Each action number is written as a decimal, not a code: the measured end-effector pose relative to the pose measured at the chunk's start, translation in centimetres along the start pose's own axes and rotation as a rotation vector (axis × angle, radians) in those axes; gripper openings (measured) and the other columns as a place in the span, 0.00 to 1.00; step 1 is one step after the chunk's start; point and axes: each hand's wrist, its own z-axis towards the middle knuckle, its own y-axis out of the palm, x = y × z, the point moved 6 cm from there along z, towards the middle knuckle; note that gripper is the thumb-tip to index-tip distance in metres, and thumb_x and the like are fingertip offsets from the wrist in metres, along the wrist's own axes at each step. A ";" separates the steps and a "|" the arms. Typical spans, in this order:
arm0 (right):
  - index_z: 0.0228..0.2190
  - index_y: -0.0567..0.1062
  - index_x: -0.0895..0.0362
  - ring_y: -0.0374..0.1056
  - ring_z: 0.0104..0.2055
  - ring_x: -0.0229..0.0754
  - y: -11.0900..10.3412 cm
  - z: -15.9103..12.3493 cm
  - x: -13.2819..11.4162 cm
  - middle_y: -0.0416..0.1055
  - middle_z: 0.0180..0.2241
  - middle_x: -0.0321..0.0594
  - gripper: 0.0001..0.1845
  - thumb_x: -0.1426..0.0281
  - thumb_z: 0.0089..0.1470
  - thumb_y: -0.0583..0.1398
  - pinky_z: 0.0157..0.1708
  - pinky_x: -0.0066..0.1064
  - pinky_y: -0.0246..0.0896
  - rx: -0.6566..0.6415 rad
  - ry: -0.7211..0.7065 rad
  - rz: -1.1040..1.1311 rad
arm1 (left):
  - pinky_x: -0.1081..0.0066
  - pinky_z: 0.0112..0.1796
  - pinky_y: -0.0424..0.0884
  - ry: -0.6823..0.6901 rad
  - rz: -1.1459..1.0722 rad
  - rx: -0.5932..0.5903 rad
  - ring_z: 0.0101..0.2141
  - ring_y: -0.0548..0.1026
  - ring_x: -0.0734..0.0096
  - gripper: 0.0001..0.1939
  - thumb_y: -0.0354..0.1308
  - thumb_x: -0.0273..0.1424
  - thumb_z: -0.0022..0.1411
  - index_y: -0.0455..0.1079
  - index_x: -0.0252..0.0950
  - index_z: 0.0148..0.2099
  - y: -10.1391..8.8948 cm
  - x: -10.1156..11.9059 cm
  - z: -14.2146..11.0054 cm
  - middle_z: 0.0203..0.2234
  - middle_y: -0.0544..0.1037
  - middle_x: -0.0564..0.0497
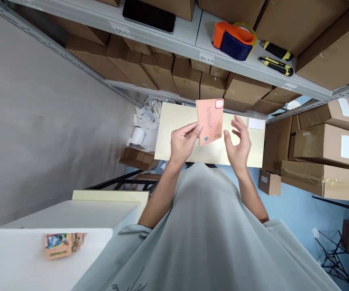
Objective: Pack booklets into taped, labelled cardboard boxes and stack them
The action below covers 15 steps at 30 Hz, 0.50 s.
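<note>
A thin pink book (211, 121) with a barcode, small lines of print and a red-and-white label at its upper right corner is held up over the cream table (174, 149). My left hand (184, 141) pinches its left edge between thumb and fingers. To the right of the book, my right hand (238, 141) is open, its fingers spread and curved, apart from the book. A small stack of white paper or labels (256, 123) lies at the table's right end, beyond my right hand.
Above the table, a grey shelf (189, 40) carries cardboard boxes, a phone (149, 15), an orange-and-blue tape dispenser (233, 39) and two box cutters (276, 58). Cartons (329, 145) are stacked at right. A white bin (17, 258) at lower left holds similar books (61, 245).
</note>
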 end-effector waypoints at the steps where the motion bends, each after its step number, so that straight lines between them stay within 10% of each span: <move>1: 0.59 0.78 0.45 0.68 0.71 0.54 0.2 -0.1 -0.5 0.71 0.69 0.46 0.24 0.49 0.67 0.66 0.63 0.52 0.74 -0.019 -0.024 -0.021 | 0.59 0.50 0.84 0.031 0.032 0.023 0.46 0.86 0.52 0.27 0.73 0.54 0.61 0.87 0.34 0.46 0.1 0.3 -0.1 0.39 0.88 0.46; 15: 0.56 0.86 0.45 0.74 0.67 0.56 2.6 -0.2 0.0 0.80 0.61 0.35 0.24 0.48 0.65 0.67 0.61 0.49 0.80 -0.188 0.014 0.054 | 0.56 0.55 0.86 0.141 0.191 -0.053 0.53 0.86 0.51 0.23 0.70 0.50 0.67 0.87 0.38 0.52 1.8 1.3 -1.0 0.53 0.87 0.44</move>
